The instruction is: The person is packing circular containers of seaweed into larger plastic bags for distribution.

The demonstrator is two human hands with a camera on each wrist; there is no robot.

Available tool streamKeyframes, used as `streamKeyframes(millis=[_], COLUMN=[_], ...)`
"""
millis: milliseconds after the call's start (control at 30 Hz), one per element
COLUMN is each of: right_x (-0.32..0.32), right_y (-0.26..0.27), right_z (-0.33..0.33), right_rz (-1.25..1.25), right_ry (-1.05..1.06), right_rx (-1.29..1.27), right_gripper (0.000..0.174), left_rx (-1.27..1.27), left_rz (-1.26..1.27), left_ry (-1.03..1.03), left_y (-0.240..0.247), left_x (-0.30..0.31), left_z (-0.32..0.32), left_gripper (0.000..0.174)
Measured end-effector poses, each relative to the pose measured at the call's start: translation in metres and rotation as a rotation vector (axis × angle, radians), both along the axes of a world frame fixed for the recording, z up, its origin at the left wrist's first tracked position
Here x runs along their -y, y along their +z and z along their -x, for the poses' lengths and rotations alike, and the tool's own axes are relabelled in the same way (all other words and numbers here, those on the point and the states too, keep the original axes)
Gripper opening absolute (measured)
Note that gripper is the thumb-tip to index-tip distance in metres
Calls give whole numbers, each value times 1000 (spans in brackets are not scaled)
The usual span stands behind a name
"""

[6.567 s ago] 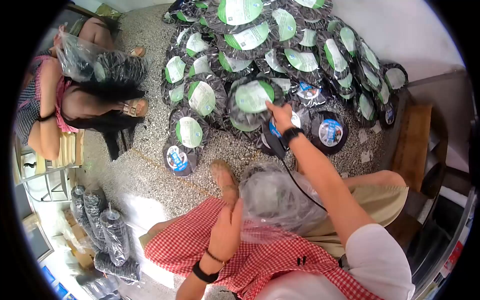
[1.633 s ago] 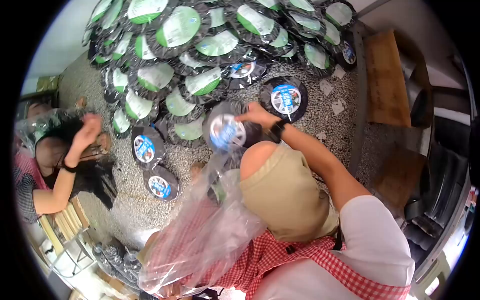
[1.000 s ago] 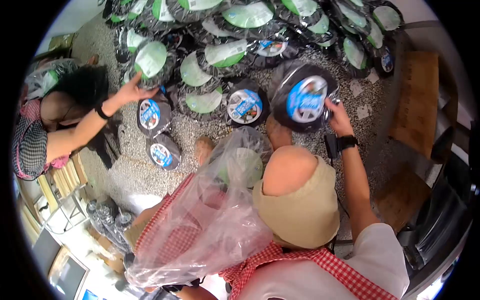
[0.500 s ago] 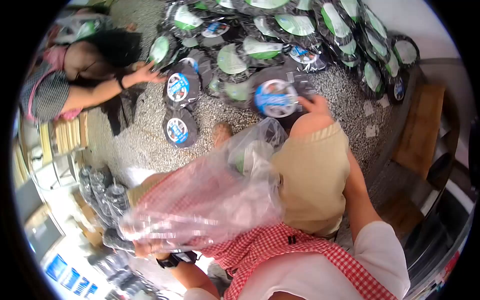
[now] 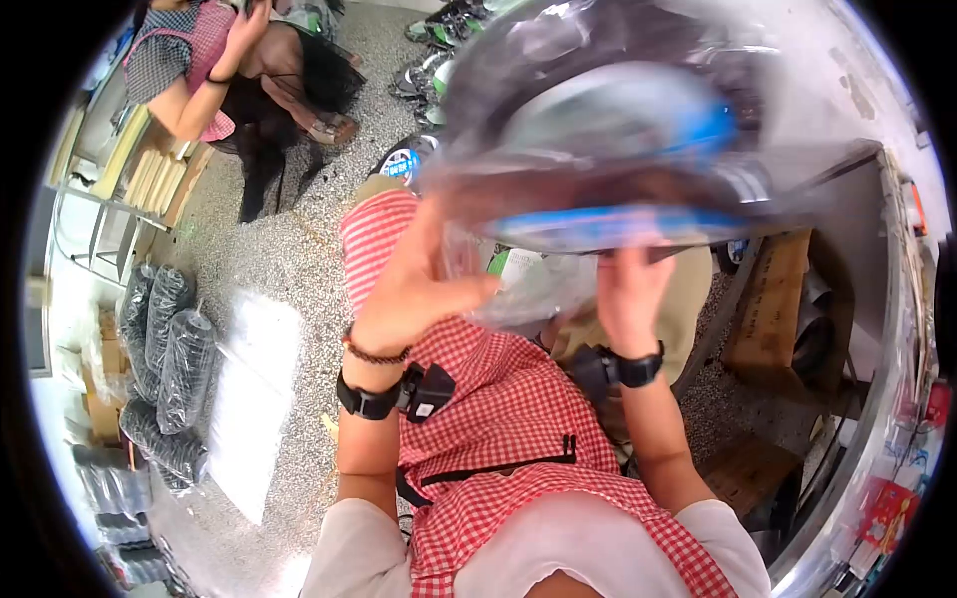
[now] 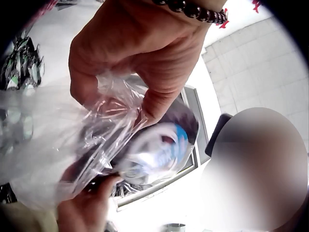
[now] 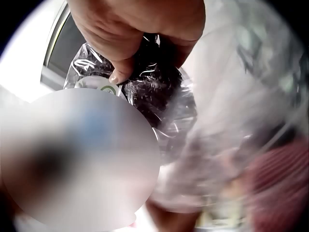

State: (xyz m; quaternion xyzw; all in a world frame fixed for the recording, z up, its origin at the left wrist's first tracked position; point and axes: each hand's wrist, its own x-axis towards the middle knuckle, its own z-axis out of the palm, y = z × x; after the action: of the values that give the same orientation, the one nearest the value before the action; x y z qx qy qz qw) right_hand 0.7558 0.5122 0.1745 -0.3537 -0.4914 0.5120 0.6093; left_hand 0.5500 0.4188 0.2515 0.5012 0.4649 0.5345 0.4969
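Observation:
Large and blurred in the head view, a round black item in clear plastic wrap, with a blue and white label, is raised close to the camera. My right hand grips its lower edge, and the right wrist view has that hand with thumb and fingers around the dark wrapped edge. My left hand pinches the edge of a large clear plastic bag, plainest in the left wrist view. The bag hangs over my lap, with a green-labelled wrapped item showing through it. The blue-labelled item overlaps the bag's mouth there.
Another person sits at the upper left. Bagged stacks of black items lie on the floor at left, beside a bright white patch. A cardboard box stands at right. Part of the wrapped pile shows past the raised item.
My right hand has lifted the blue-labelled item from beside the pile up toward the camera. My left hand has come up from the lower left with the bag. The view has swung away from the pile.

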Motion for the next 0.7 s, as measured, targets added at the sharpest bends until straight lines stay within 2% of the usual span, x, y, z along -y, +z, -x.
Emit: streamKeyframes(millis=[33,67,167,200,233,267,300,333,367,433,467,500,533,600,633,667,700], right_x=[7,13,-7,-7,-5,0,7,16,23,31,20,13,14,22,25,30,33], right_y=[-26,-45,15,25,34,44,43,37,29,-32,-68,-122,-134,-145,-134,-115,-91], right_z=[-9,-25,-55,-59,-58,-49,-34,-16,-3,3,40,39,42,51,49,47,44], right_rz=[-231,-461,-987,-765,-957,-1147,-1152,-1018,-844,-1170,-913,-784,-783,-1044,-982,-955,-654], right_ry=[3,1,116,365,383,399,412,539,666,366,894,761,780,847,915,916,904], right_rx=[213,427,936,993,1240,1485,1496,1851,2201,1555,2215,1915,1918,1617,1444,1450,1627], right_gripper=[33,31,23,22,19,17,17,15,14,36,38,26,26,30,42,42,47], left_rx=[166,69,205,141,77,-93,-199,-214,-329,-299,-135,-84,-73,-27,-30,-19,65], left_rz=[54,-122,-64,-77,-90,-163,-310,-302,-445,-291,-373,-282,-272,-260,-223,-210,-260], left_ry=[44,163,148,122,98,91,168,154,198,78,61,-30,-22,-134,-172,-189,-193], left_y=[-4,-4,-14,-17,-21,-28,-37,-31,-35,-33,-34,-38,-43,-55,-49,-50,-52], left_x=[8,14,26,22,18,11,5,6,6,18,17,24,28,31,32,32,30], left_z=[9,14,25,14,0,-17,-40,-63,-85,-118,-128,-130,-130,-127,-116,-110,-106], left_gripper=[97,97,91,88,84,83,83,80,79,84,86,87,87,87,88,88,88])
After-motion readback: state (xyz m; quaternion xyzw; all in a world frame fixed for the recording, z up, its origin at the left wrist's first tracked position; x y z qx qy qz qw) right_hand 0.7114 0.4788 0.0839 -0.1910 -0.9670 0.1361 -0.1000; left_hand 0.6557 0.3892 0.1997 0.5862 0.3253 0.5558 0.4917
